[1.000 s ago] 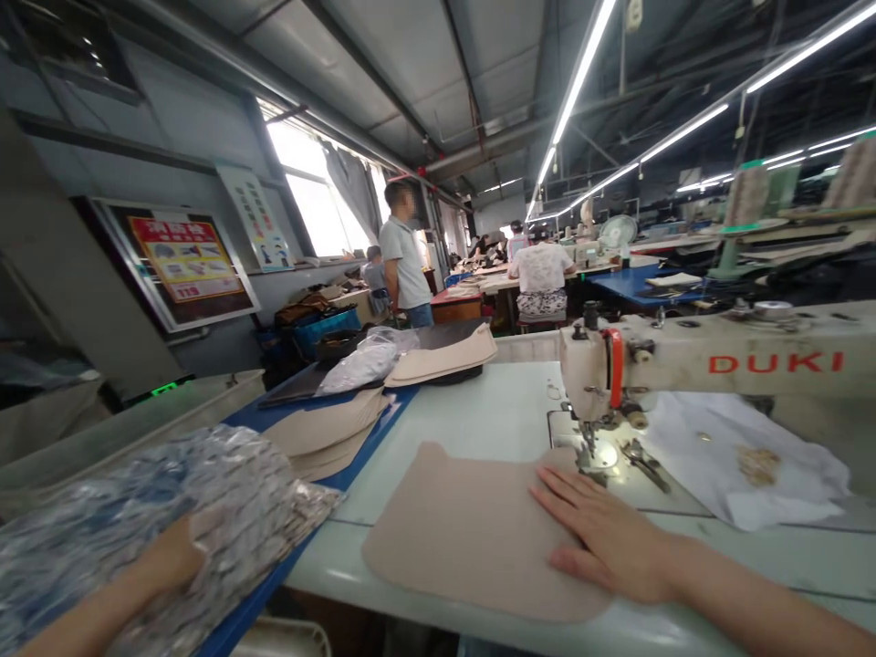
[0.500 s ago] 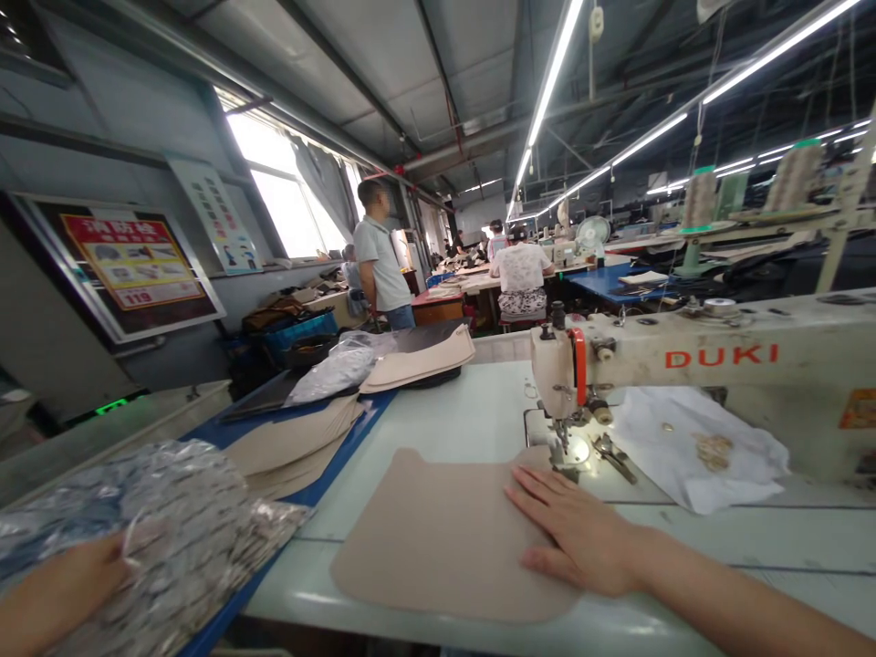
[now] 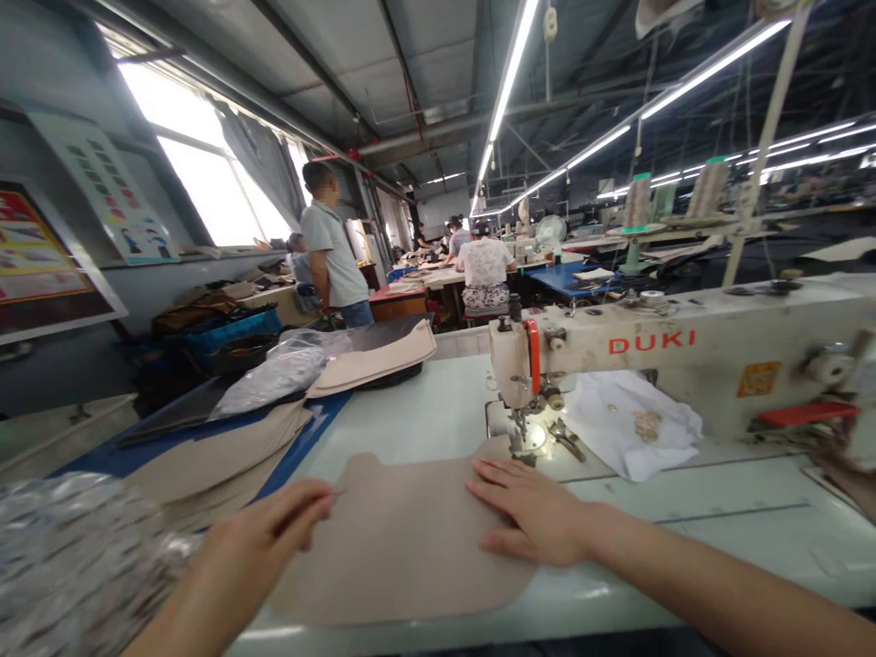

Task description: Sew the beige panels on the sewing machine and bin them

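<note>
Head view, right hand [image 3: 537, 520] on panel [image 3: 403, 547], left hand [image 3: 264, 538] (at edge)

Head-worn view, forward and down, close over the sewing table [image 3: 438, 401].

From where I stand, only one word reads clearly: "DUKI" [image 3: 651, 343], in red capitals along the cream arm of the sewing machine [image 3: 725, 319]. Just right of that lettering, an orange sticker [image 3: 758, 378] carries print too small to read (likewise the wall posters [image 3: 37, 260] far left of the machine).
</note>
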`<state>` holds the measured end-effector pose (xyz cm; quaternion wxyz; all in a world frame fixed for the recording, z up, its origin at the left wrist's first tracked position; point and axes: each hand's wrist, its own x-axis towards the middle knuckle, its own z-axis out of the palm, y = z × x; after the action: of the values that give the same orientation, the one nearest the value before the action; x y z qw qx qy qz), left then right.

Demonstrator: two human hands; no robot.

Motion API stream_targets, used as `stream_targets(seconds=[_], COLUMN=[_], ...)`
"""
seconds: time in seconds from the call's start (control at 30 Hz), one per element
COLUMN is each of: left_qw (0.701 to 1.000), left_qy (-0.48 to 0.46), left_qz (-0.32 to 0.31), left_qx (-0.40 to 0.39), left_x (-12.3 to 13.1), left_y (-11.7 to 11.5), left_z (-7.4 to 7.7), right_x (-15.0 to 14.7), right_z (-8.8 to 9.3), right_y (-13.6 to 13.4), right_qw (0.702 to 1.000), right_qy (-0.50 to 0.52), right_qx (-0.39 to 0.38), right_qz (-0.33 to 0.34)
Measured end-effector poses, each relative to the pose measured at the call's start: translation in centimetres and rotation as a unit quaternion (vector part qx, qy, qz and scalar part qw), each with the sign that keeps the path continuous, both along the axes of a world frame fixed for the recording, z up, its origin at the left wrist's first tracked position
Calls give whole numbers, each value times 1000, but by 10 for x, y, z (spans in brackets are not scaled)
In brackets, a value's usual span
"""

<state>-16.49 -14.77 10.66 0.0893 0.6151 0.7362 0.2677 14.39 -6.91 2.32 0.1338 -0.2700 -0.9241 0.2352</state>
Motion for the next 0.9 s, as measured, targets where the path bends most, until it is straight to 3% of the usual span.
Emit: stream_targets(seconds=[0.1, 0.17, 0.27, 0.37, 0.47, 0.57, 0.63, 0.73, 0.8, 0.9], left_qw=[984, 964, 929, 886, 870, 895, 912, 928, 936, 943], left_qy=[-26, -61, -135, -228, -272, -269, -262, -244, -223, -201], left_qz=[-170, -250, -329, -375, -378, -324, -286, -259, -253, -248], left_qx=[-54, -72, -105, -148, -160, -144, -131, -109, -100, -95], left_x=[60, 98, 138, 155, 152, 137, 129, 126, 128, 133], left_y=[40, 61, 85, 104, 120, 134, 139, 143, 144, 144], left_z=[-29, -42, -52, -61, -72, -82, -87, -89, -89, -86], right_x=[3, 7, 15, 26, 45, 76, 101, 132, 143, 144], right_z=[1, 1, 0, -1, 3, 13, 20, 27, 27, 22], right_y=[-2, -2, 0, 0, -2, 5, 19, 49, 68, 87], right_qw=[994, 984, 966, 947, 952, 960, 946, 893, 882, 891], right_qy=[89, 131, 155, 179, 164, 100, 22, -137, -176, -215], right_qx=[-2, -10, -24, -50, -29, 45, 97, 141, 145, 141], right_qz=[-57, -121, -205, -263, -258, -256, -309, -406, -412, -375])
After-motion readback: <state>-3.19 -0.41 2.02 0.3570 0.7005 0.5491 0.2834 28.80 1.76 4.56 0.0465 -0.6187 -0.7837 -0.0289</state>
